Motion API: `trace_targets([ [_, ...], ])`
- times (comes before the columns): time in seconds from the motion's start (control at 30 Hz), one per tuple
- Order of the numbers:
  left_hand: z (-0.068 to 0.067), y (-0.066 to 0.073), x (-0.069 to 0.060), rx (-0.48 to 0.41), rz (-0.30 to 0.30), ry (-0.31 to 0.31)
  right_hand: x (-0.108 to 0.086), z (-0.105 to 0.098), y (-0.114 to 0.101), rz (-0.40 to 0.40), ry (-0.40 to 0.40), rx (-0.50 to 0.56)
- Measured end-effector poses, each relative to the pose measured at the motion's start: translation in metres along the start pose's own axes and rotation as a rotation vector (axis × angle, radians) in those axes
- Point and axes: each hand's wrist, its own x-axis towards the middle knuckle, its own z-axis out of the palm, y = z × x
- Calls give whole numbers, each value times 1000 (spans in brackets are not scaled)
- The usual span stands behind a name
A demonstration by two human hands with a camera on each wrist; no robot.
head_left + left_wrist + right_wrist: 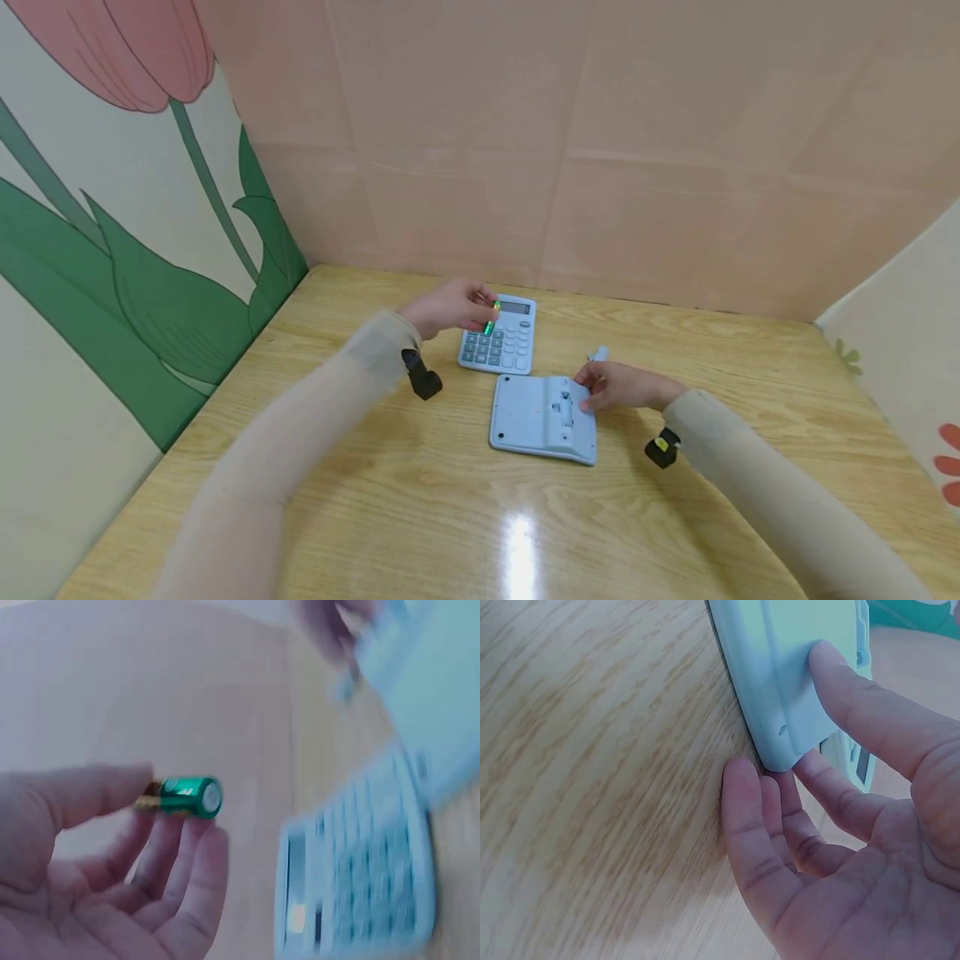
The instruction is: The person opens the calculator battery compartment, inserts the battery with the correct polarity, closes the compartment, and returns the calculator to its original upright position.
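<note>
My left hand (453, 307) pinches a green and gold battery (187, 796) between thumb and fingers, above a light-blue calculator (517, 337) that lies face up. In the left wrist view, one flat end of the battery points away from the palm. Nearer me, a second light-blue calculator (521, 417) lies face down, its battery compartment (564, 408) uncovered. My right hand (626, 386) grips that calculator's right edge, the thumb (840, 679) on its back and the other fingers at and under the rim. Whether the compartment holds a battery I cannot tell.
Just beyond my right hand lies a small light-blue piece (598, 354), perhaps the battery cover. The wooden table (420, 508) meets a pinkish covered wall (465, 208) at the back, with a tulip-patterned panel (172, 317) on the left.
</note>
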Motion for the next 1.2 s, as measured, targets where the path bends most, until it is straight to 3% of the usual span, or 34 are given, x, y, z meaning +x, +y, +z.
trace_targets([
  [0.27, 36, 14, -4, -278, 18, -26, -1, -1, 0, -7, -2, 3],
  [0.5, 69, 12, 2, -361, -26, -47, -3, -1, -1, -28, -4, 9],
  [0.83, 106, 0, 10, -293, -84, -51, -2, -2, 0, -25, -2, -12],
  [1.2, 132, -12, 20, -89, -47, -4, -1, -1, 2, -56, -15, 18],
])
